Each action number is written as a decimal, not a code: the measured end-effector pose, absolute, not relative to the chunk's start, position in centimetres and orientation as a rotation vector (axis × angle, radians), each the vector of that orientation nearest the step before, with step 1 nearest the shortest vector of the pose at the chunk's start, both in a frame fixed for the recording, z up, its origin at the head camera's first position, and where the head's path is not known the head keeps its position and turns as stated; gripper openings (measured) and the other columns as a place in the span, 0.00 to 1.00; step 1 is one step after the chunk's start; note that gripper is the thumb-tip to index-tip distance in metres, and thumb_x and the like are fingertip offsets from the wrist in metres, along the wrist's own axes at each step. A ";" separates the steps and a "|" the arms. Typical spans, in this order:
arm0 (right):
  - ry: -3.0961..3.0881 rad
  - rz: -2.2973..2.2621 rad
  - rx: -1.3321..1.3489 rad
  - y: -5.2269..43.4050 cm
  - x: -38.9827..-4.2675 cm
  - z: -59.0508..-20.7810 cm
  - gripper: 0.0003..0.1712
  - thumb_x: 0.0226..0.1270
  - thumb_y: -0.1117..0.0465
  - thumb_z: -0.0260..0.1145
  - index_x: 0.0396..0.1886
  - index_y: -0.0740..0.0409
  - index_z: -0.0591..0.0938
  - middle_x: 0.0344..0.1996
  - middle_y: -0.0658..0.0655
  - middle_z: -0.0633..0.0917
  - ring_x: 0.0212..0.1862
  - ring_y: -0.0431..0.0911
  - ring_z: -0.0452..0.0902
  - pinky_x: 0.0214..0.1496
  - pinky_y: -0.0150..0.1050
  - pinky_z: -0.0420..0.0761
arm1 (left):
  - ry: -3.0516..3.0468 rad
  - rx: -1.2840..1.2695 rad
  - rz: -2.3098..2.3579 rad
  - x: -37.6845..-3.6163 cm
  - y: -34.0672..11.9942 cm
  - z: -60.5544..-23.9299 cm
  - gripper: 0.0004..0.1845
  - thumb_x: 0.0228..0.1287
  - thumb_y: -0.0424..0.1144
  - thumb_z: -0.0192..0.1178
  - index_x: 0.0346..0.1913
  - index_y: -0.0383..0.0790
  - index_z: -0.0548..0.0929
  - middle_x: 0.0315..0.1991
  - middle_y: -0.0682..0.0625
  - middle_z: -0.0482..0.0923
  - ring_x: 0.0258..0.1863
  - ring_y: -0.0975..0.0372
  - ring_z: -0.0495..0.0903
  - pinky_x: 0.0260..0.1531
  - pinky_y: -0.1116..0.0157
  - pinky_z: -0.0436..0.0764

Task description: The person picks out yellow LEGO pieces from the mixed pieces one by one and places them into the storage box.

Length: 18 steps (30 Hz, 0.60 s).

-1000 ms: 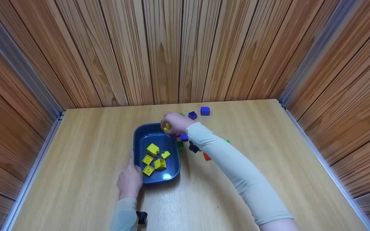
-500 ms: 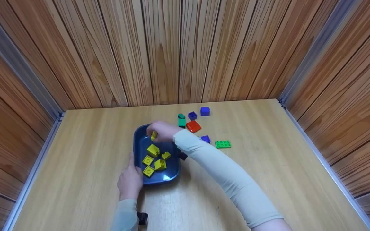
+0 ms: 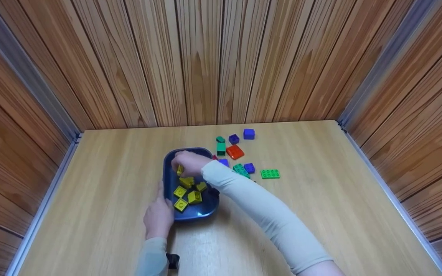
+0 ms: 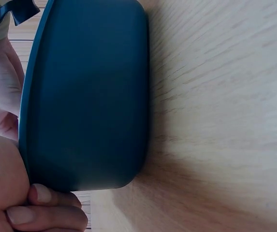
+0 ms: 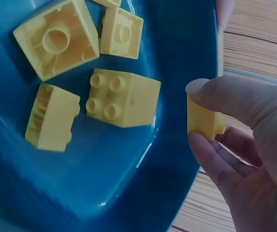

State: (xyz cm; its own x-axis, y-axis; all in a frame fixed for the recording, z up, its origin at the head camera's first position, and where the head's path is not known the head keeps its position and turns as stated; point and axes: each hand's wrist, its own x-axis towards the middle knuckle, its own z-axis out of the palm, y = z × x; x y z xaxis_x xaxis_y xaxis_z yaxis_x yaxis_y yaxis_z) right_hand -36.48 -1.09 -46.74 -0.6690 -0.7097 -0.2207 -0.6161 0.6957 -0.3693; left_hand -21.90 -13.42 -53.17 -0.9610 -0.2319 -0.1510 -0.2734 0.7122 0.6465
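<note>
Yellow brick (image 5: 203, 121), light, stiff plastic, is being pinched by its sides in the right hand (image 3: 188, 162) over the blue tray (image 3: 209, 201); the left hand (image 3: 159, 216) is gripping the tray's near-left rim.

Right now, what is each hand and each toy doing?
right hand: pinches a yellow brick over the tub
left hand: holds the tub's near rim
blue tub: upright on the table, yellow bricks lying loose inside
red brick: flat on the table
green plate: flat, studs up
purple cube: on the table, apart
</note>
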 end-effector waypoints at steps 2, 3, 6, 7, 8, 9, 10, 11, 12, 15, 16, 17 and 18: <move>2.556 -0.374 -1.029 -1.4 -36.4 -47.0 0.14 0.61 0.63 0.69 0.47 0.51 0.84 0.42 0.46 0.77 0.44 0.40 0.74 0.46 0.33 0.77 | 2.846 -0.421 1.098 -21.9 -13.4 -53.2 0.36 0.73 0.39 0.46 0.77 0.51 0.42 0.18 0.47 0.70 0.15 0.57 0.70 0.21 0.62 0.68; 2.558 -0.367 -1.034 -1.5 -36.4 -47.1 0.14 0.61 0.63 0.69 0.47 0.51 0.84 0.42 0.46 0.77 0.44 0.40 0.73 0.46 0.34 0.77 | 2.844 -0.422 1.100 -21.9 -13.4 -53.2 0.36 0.73 0.39 0.46 0.77 0.52 0.42 0.18 0.47 0.70 0.15 0.57 0.70 0.21 0.62 0.68; 2.562 -0.337 -1.058 -2.0 -36.3 -47.5 0.13 0.62 0.63 0.69 0.46 0.50 0.84 0.41 0.46 0.77 0.45 0.40 0.73 0.47 0.34 0.76 | 2.845 -0.427 1.098 -21.9 -13.4 -53.3 0.36 0.73 0.39 0.46 0.77 0.52 0.42 0.18 0.47 0.70 0.16 0.57 0.70 0.22 0.62 0.68; 2.564 -0.322 -1.067 -2.1 -36.3 -47.7 0.13 0.61 0.62 0.69 0.46 0.50 0.84 0.41 0.46 0.77 0.45 0.40 0.72 0.48 0.34 0.76 | 2.851 -0.428 1.096 -21.9 -13.4 -53.3 0.35 0.73 0.39 0.46 0.77 0.51 0.43 0.18 0.47 0.70 0.16 0.57 0.70 0.22 0.62 0.68; 2.569 -0.300 -1.085 -2.3 -36.3 -47.9 0.12 0.61 0.62 0.69 0.46 0.50 0.84 0.40 0.46 0.77 0.44 0.40 0.72 0.48 0.34 0.76 | 2.856 -0.429 1.090 -21.9 -13.4 -53.3 0.35 0.73 0.39 0.46 0.77 0.51 0.43 0.18 0.47 0.70 0.16 0.57 0.70 0.21 0.61 0.68; 2.571 -0.281 -1.097 -2.4 -36.2 -48.0 0.12 0.61 0.62 0.69 0.46 0.50 0.84 0.40 0.46 0.77 0.44 0.40 0.72 0.48 0.34 0.76 | 2.861 -0.428 1.086 -21.9 -13.4 -53.3 0.35 0.73 0.39 0.46 0.77 0.50 0.44 0.18 0.47 0.70 0.16 0.57 0.70 0.21 0.61 0.68; 2.573 -0.264 -1.106 -2.5 -36.2 -48.1 0.12 0.61 0.62 0.69 0.45 0.50 0.84 0.39 0.46 0.77 0.44 0.40 0.72 0.48 0.35 0.75 | 2.867 -0.426 1.081 -21.9 -13.4 -53.3 0.35 0.73 0.39 0.46 0.77 0.50 0.44 0.18 0.48 0.70 0.16 0.56 0.70 0.21 0.61 0.67; 2.576 -0.250 -1.113 -2.6 -36.1 -48.3 0.12 0.61 0.63 0.69 0.45 0.50 0.84 0.39 0.46 0.77 0.43 0.40 0.72 0.48 0.35 0.75 | 2.877 -0.423 1.074 -21.9 -13.3 -53.3 0.35 0.73 0.39 0.47 0.77 0.49 0.45 0.18 0.48 0.69 0.16 0.56 0.69 0.20 0.61 0.67; 2.579 -0.242 -1.116 -2.8 -36.1 -48.4 0.12 0.60 0.63 0.69 0.44 0.50 0.84 0.39 0.46 0.77 0.43 0.40 0.72 0.48 0.35 0.75 | 2.884 -0.422 1.071 -21.8 -13.3 -53.4 0.35 0.73 0.39 0.47 0.77 0.49 0.45 0.18 0.48 0.69 0.16 0.56 0.69 0.20 0.61 0.67; 2.600 -0.164 -1.204 -3.2 -36.0 -48.8 0.11 0.58 0.64 0.71 0.42 0.51 0.85 0.38 0.48 0.78 0.42 0.41 0.74 0.47 0.35 0.75 | 2.930 -0.404 1.052 -21.8 -13.3 -53.4 0.35 0.71 0.37 0.48 0.77 0.48 0.48 0.17 0.47 0.69 0.16 0.56 0.70 0.18 0.60 0.67; 2.607 -0.146 -1.231 -3.3 -36.0 -48.9 0.11 0.58 0.64 0.71 0.42 0.52 0.85 0.38 0.49 0.78 0.42 0.41 0.74 0.47 0.34 0.75 | 2.943 -0.401 1.046 -21.8 -13.3 -53.4 0.35 0.71 0.37 0.48 0.76 0.47 0.48 0.17 0.47 0.69 0.16 0.56 0.70 0.18 0.60 0.67; 2.612 -0.129 -1.252 -3.4 -35.9 -49.0 0.11 0.58 0.64 0.71 0.41 0.52 0.85 0.39 0.49 0.79 0.42 0.42 0.74 0.46 0.34 0.75 | 2.954 -0.399 1.038 -21.9 -13.4 -53.4 0.35 0.70 0.36 0.49 0.76 0.47 0.49 0.17 0.47 0.69 0.17 0.55 0.70 0.17 0.60 0.67; 2.615 -0.111 -1.275 -3.5 -35.9 -49.2 0.11 0.57 0.63 0.72 0.41 0.53 0.85 0.39 0.50 0.79 0.41 0.42 0.74 0.45 0.33 0.75 | 2.962 -0.399 1.032 -21.9 -13.4 -53.4 0.35 0.70 0.36 0.49 0.76 0.47 0.49 0.17 0.47 0.69 0.17 0.55 0.70 0.17 0.60 0.66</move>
